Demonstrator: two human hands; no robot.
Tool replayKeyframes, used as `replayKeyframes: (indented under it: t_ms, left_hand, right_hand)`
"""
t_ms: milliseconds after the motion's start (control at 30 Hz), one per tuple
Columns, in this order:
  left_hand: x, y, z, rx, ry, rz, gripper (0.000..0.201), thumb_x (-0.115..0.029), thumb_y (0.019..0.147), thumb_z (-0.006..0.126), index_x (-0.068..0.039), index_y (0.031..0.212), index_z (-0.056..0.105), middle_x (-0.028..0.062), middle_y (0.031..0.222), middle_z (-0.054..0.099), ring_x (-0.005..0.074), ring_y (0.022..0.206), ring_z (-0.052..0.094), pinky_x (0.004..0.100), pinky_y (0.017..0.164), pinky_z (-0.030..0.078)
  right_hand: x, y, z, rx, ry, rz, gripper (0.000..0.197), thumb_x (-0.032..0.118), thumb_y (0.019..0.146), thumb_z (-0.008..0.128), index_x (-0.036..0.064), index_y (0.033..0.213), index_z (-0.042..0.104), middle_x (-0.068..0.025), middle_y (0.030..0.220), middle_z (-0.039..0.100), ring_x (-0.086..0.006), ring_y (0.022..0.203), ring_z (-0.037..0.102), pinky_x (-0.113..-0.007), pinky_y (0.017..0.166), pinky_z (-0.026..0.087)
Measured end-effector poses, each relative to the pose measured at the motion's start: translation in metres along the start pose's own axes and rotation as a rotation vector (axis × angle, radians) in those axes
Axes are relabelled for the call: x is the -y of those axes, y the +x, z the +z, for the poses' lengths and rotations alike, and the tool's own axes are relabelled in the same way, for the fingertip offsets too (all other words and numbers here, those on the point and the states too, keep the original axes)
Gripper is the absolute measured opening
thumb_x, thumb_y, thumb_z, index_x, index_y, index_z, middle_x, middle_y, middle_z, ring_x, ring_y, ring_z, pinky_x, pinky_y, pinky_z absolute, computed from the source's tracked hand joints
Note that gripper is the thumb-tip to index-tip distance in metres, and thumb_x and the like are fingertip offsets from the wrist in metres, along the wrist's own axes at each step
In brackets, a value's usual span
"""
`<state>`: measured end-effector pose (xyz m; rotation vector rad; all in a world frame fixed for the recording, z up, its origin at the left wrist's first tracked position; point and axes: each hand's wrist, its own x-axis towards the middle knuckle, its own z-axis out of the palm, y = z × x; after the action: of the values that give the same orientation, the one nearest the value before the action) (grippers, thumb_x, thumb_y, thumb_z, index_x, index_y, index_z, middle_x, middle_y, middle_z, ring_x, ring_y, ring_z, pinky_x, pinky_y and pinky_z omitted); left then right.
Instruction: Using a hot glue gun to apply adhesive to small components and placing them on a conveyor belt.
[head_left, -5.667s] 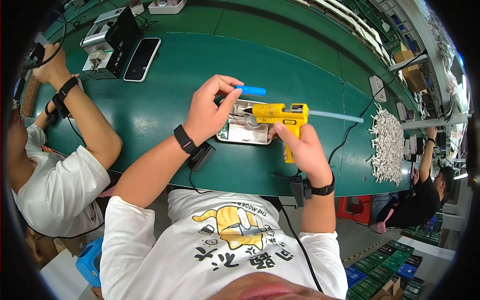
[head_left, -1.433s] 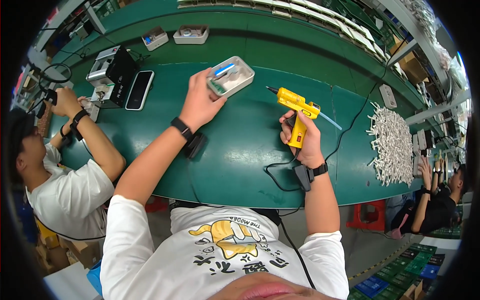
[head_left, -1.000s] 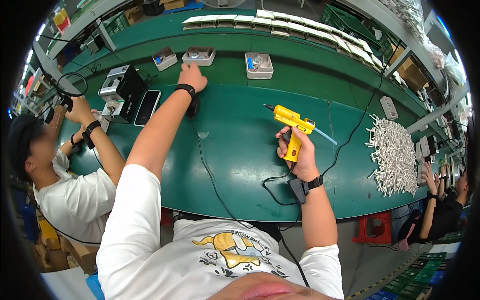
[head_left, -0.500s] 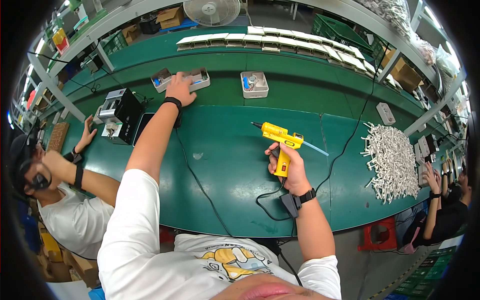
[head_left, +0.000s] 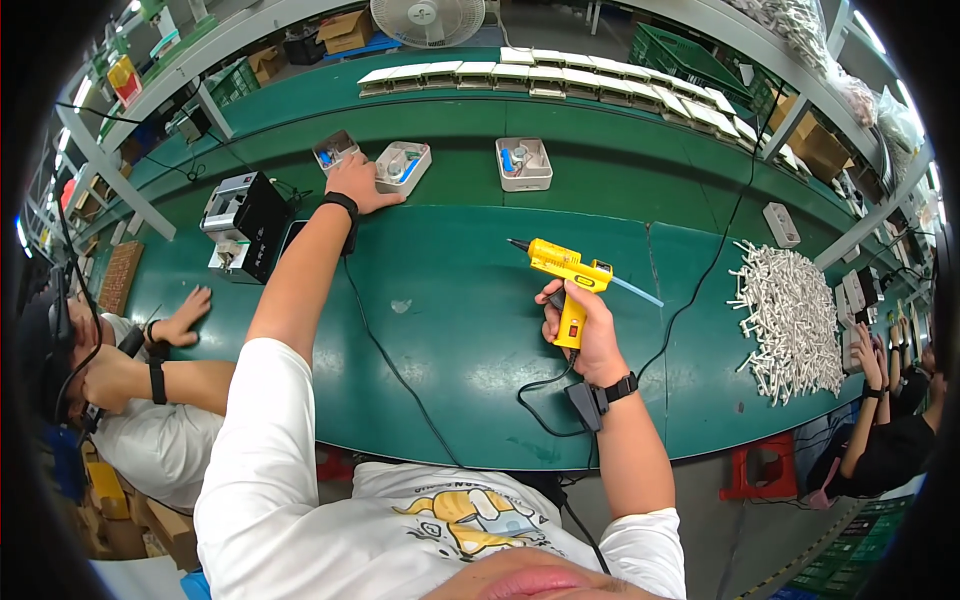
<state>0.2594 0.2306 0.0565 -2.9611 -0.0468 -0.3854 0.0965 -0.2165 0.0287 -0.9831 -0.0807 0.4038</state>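
My right hand (head_left: 592, 330) is wrapped round the handle of a yellow glue gun (head_left: 568, 268), its dark nozzle pointing left and a pale blue glue stick coming out of its back. Across the bench, my left hand (head_left: 356, 182) reaches out with its thumb spread away from the fingers. Those fingertips are at the near edge of a small white open box (head_left: 336, 148), which they partly cover. Just right of the hand lies a second white box (head_left: 404, 166), turned at an angle, with blue and round parts inside. A third such box (head_left: 523, 164) sits farther right.
A black and silver machine (head_left: 245, 228) stands left of my forearm. White plastic pieces (head_left: 790, 325) are heaped at the right. White panels (head_left: 560, 75) line the far shelf. Cables cross the green bench (head_left: 470, 330). Co-workers sit on both sides, one person's hand (head_left: 185, 318) at the left.
My left hand has shifted down slightly, its fingers drawn back beside the left box. The middle box has turned to an angle. The glue gun stays in my right hand.
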Motion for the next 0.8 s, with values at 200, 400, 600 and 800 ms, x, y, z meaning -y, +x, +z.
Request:
replayKeyframes:
  t_ms: [200,400,600,800]
  left_hand:
    - [-0.007,0.001,-0.004,-0.130,-0.276,0.205,0.040,-0.048,0.082,0.086,-0.010,0.093,0.081,0.0133,0.150,0.059,0.0385,0.141,0.050,0.0543,0.115,0.043]
    - [-0.019,-0.012,-0.016,-0.167,-0.210,0.221,0.026,-0.030,0.082,0.087,-0.010,0.091,0.074,0.0130,0.150,0.059,0.0394,0.139,0.051,0.0551,0.114,0.043]
    - [-0.067,-0.071,-0.054,-0.358,-0.541,0.391,0.035,-0.024,0.082,0.086,-0.009,0.090,0.056,0.0159,0.148,0.060,0.0413,0.137,0.052,0.0538,0.113,0.040]
    - [-0.127,-0.216,-0.107,-0.193,-0.589,0.552,0.037,-0.023,0.079,0.089,-0.009,0.086,0.056,0.0156,0.146,0.062,0.0394,0.137,0.054,0.0550,0.114,0.038]
  right_hand:
    - [0.000,0.000,-0.005,0.012,-0.016,0.003,0.033,0.036,0.107,0.059,0.0051,0.113,0.068,-0.0115,0.104,0.071,-0.0140,0.063,0.058,-0.032,0.057,0.049]
    - [-0.002,-0.001,-0.004,0.002,0.029,0.009,0.032,0.036,0.106,0.059,0.0053,0.113,0.068,-0.0117,0.104,0.070,-0.0142,0.064,0.059,-0.031,0.057,0.049]
    - [0.002,-0.001,-0.008,-0.004,0.078,-0.009,0.032,0.036,0.105,0.061,0.0057,0.114,0.068,-0.0118,0.104,0.070,-0.0143,0.064,0.059,-0.031,0.058,0.048]
    - [0.000,0.000,-0.009,-0.018,0.109,-0.007,0.032,0.036,0.105,0.061,0.0058,0.114,0.067,-0.0118,0.104,0.070,-0.0145,0.064,0.057,-0.032,0.058,0.048]
